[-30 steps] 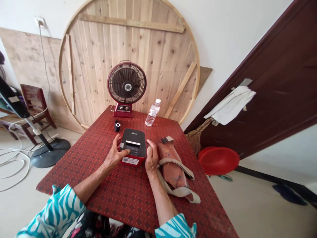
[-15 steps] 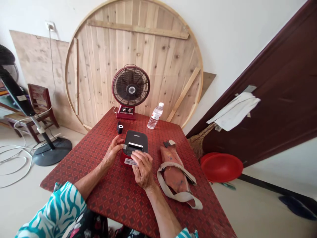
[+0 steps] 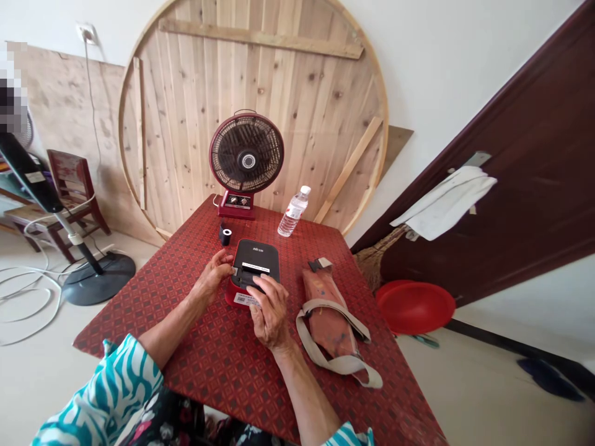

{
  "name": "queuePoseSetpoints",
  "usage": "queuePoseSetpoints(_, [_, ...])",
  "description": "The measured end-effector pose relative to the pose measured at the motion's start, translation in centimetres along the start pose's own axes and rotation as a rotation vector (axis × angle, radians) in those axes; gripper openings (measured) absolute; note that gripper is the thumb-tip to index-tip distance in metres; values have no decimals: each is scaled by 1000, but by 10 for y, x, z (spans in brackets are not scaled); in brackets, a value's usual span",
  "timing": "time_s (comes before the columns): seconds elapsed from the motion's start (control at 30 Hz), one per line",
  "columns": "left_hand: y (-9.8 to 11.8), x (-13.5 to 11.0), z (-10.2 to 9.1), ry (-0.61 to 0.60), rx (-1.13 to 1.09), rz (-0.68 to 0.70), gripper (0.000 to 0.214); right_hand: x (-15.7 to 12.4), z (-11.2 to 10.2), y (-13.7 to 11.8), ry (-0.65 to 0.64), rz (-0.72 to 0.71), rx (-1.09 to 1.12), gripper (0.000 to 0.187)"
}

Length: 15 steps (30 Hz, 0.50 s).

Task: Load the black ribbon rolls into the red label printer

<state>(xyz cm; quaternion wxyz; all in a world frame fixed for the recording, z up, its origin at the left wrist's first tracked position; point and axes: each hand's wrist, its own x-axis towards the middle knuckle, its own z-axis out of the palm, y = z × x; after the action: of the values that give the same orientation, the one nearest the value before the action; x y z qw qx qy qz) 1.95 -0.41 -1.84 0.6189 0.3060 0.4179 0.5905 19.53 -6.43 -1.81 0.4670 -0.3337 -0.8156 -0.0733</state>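
On the table in front of me sits a small receipt or label printer [image 3: 258, 250] with a black lid and a red base. A white paper strip [image 3: 255, 268] shows at its slot, and a printed sticker is on the front. My left hand [image 3: 212, 276] grips the printer's left edge, thumb and fingertips at a small grey tab. Curled over the front right part is my right hand [image 3: 270, 311], its fingers on the black top and its thumb lower at the front. Behind the printer's left corner stands a black roll [image 3: 225, 236] with a white core.
A red desk fan [image 3: 246, 161] and a water bottle [image 3: 294, 212] stand at the table's [image 3: 209, 365] far side. To the right lies a reddish pouch [image 3: 328, 310] with a pale strap. A pedestal fan [image 3: 69, 235] is at left, a red basin [image 3: 415, 306] at right.
The view has shifted slightly. Both hands stay at the printer. My left fingers are now more bunched at the grey tab, and the right hand has hardly moved.
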Motion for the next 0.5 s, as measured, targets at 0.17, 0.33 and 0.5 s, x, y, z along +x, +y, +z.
queuePoseSetpoints(0.17, [6,1,3,-7,-25,-31,71,2,-3,-1,32,-15,10,36])
queuePoseSetpoints(0.33, [7,-1,5,24,-14,-39,70,6,-12,3,170,62,20,42])
queuePoseSetpoints(0.5, [3,0,3,15,7,2,67,1,-7,21,295,272,48,38])
